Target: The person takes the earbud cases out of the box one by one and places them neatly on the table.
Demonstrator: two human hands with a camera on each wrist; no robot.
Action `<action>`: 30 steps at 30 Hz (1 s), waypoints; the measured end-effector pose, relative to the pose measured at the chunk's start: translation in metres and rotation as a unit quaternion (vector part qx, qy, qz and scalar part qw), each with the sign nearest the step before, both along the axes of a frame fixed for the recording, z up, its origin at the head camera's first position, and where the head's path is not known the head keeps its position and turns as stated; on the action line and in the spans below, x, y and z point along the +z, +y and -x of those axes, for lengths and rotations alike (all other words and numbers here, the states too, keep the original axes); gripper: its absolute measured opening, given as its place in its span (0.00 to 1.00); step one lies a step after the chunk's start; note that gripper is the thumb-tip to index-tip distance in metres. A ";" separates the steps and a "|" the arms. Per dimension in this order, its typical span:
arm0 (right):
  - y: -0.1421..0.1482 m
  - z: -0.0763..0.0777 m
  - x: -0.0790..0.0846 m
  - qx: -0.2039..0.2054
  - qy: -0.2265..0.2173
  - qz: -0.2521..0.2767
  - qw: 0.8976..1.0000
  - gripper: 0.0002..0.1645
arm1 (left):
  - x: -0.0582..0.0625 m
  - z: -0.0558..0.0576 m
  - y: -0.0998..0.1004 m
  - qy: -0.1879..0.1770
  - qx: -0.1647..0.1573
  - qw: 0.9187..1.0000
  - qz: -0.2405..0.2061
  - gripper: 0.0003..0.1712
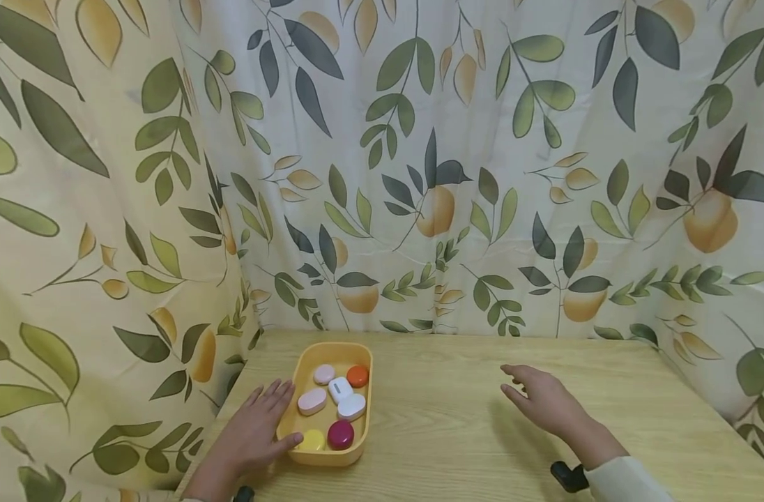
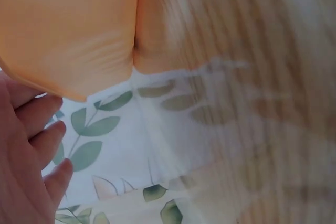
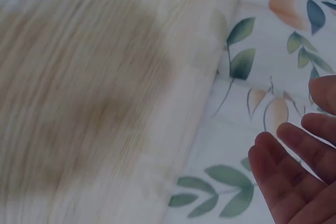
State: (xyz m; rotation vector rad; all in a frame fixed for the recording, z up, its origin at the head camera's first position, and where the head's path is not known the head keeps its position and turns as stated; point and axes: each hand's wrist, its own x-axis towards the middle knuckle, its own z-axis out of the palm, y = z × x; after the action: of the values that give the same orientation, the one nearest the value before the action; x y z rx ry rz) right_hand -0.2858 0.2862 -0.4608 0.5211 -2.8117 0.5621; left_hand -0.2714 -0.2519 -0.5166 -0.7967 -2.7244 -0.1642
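Note:
A yellow oblong tray [image 1: 300, 369] sits on the wooden table near its left edge. In it lie pink, white, orange, yellow and magenta rounded pieces [image 1: 341, 407]. My left hand [image 1: 256, 427] rests flat beside the tray, fingers straight against its left wall and thumb at the near corner; the left wrist view shows the tray's wall [image 2: 73, 30] close above my fingers [image 2: 47, 140]. My right hand [image 1: 539, 397] hovers over the middle right of the table with relaxed, spread fingers, holding nothing. The right wrist view shows its fingertips [image 3: 294, 161] over blurred wood.
A leaf-and-fruit patterned curtain [image 1: 419, 174] hangs behind the table and along its left side. The wooden tabletop [image 1: 445, 418] stretches between my hands. A small black object [image 1: 569, 477] shows at my right wrist.

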 end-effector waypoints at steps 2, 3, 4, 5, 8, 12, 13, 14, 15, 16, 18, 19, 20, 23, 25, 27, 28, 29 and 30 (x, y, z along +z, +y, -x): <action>-0.007 0.005 -0.002 0.006 -0.011 0.011 1.000 0.28 | 0.000 -0.002 -0.001 -0.008 0.002 1.000 0.000 0.48; -0.010 0.008 -0.003 0.009 -0.015 0.016 1.000 0.28 | 0.000 -0.003 -0.001 -0.011 0.002 1.000 -0.001 0.48; -0.013 0.010 -0.004 0.010 -0.018 0.021 1.000 0.27 | -0.001 -0.003 0.000 -0.013 0.002 1.000 -0.001 0.48; -0.015 0.013 -0.004 0.013 -0.017 0.023 1.000 0.27 | -0.001 -0.004 0.000 -0.014 0.000 1.000 -0.001 0.49; -0.021 0.019 -0.005 0.024 -0.013 0.020 0.999 0.25 | -0.001 -0.004 0.003 -0.011 -0.005 1.000 0.001 0.50; -0.030 0.027 -0.004 0.046 -0.012 0.005 0.999 0.25 | -0.001 -0.004 0.003 0.003 -0.006 1.000 0.013 0.53; -0.033 0.029 -0.004 0.050 -0.012 0.004 0.999 0.24 | -0.002 -0.004 0.003 0.005 -0.006 1.000 0.014 0.53; -0.035 0.031 -0.003 0.053 -0.013 0.007 0.999 0.24 | -0.002 -0.003 0.002 0.009 -0.006 1.000 0.017 0.53; -0.037 0.033 -0.003 0.054 -0.014 0.011 0.998 0.25 | -0.003 -0.002 0.002 0.011 -0.006 1.000 0.018 0.52; -0.038 0.035 -0.002 0.054 -0.015 0.017 0.998 0.25 | -0.004 -0.002 0.002 0.015 -0.008 1.000 0.018 0.52; -0.041 0.038 0.000 0.049 -0.019 0.037 0.998 0.25 | -0.004 0.000 0.003 0.017 -0.015 1.000 0.018 0.51; -0.043 0.039 0.001 0.048 -0.024 0.048 0.997 0.25 | -0.005 0.001 0.004 0.017 -0.018 1.000 0.019 0.51; -0.044 0.040 0.002 0.049 -0.031 0.060 0.997 0.25 | -0.005 0.002 0.005 0.015 -0.021 0.999 0.020 0.50; -0.051 0.045 0.002 0.058 -0.046 0.086 0.994 0.26 | -0.006 0.003 0.007 0.008 -0.023 1.000 0.018 0.50; -0.056 0.049 0.001 0.068 -0.055 0.103 0.991 0.26 | -0.007 0.003 0.007 0.006 -0.020 1.000 0.018 0.50; -0.063 0.054 0.000 0.074 -0.060 0.120 0.988 0.26 | -0.007 0.002 0.007 0.008 -0.018 1.000 0.017 0.50; -0.067 0.056 0.000 0.075 -0.062 0.128 0.987 0.26 | -0.007 0.002 0.006 0.010 -0.018 1.000 0.017 0.50; -0.070 0.058 0.000 0.077 -0.064 0.136 0.986 0.26 | -0.007 0.001 0.006 0.012 -0.019 1.000 0.018 0.50; -0.074 0.059 0.000 0.077 -0.068 0.145 0.984 0.25 | -0.007 0.001 0.006 0.013 -0.020 1.000 0.018 0.50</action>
State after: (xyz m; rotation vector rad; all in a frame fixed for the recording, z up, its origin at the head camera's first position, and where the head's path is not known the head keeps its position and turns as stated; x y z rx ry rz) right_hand -0.3452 0.2127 -0.4610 0.6648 -2.7576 1.0573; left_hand -0.2720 -0.2462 -0.5240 -0.8568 -2.6958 -0.1116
